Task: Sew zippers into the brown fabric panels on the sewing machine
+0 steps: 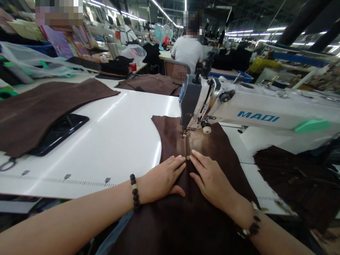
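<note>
A dark brown leather-like panel (223, 156) lies under the head of a white sewing machine (255, 106) and hangs over the table's front edge. Along its middle runs a zipper (187, 180) with a small metal slider (188, 158). My left hand (164, 177) rests flat on the panel just left of the zipper, fingers stretched out. On the other side, my right hand (212, 177) lies with fingers extended, its fingertips touching beside the slider. The presser foot (185, 134) sits on the zipper line, beyond my fingertips.
Another brown piece (53, 102) lies at left, partly over a black phone-like slab (63, 132). Gathered dark brown fabric (297, 184) lies at right. More brown pieces (151, 83) are behind the white table (127, 124). A person in white (187, 51) sits beyond.
</note>
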A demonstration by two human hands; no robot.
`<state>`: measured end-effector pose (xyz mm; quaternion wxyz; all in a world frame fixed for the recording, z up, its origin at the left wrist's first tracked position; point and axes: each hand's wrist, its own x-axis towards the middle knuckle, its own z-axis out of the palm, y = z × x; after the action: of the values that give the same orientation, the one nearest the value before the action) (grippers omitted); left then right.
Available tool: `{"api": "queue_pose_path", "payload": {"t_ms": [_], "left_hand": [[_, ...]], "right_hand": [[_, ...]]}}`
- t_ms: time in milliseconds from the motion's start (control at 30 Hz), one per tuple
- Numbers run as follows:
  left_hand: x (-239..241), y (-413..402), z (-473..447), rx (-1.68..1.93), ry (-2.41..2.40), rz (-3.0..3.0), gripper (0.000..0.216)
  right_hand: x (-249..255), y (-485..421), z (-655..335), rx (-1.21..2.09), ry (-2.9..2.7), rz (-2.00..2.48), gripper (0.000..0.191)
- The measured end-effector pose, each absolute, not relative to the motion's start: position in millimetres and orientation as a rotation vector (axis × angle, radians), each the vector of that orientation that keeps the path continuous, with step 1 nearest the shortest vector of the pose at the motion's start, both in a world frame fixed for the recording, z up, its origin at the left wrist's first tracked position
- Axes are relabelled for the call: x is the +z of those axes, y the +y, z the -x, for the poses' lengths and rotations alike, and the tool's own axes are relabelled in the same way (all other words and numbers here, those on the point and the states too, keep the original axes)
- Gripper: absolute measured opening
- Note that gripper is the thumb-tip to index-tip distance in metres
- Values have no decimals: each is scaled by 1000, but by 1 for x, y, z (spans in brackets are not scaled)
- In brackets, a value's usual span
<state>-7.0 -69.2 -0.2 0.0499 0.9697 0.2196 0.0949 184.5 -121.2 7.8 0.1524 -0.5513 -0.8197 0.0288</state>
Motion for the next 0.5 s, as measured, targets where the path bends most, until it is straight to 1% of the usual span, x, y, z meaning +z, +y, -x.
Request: {"api": "queue_pose_path", "payload": {"t_ms": [67,200,400,500], "left_hand": [[0,-68,5,340,661,-2982,80],[-2,-69,-3,418,678,-3037,80],[-5,-73,-7,389,786,-3064,82],[-6,-73,-6,374,725,-3101,83]], "right_hand": [[-1,-114,-186,11,-2393,1561,38],[-6,-113,-196,-6,-2449,1476,39],[-5,-114,-201,13,-2505,1442,38],[-5,-113,-200,11,-2506,1438,38]]}}
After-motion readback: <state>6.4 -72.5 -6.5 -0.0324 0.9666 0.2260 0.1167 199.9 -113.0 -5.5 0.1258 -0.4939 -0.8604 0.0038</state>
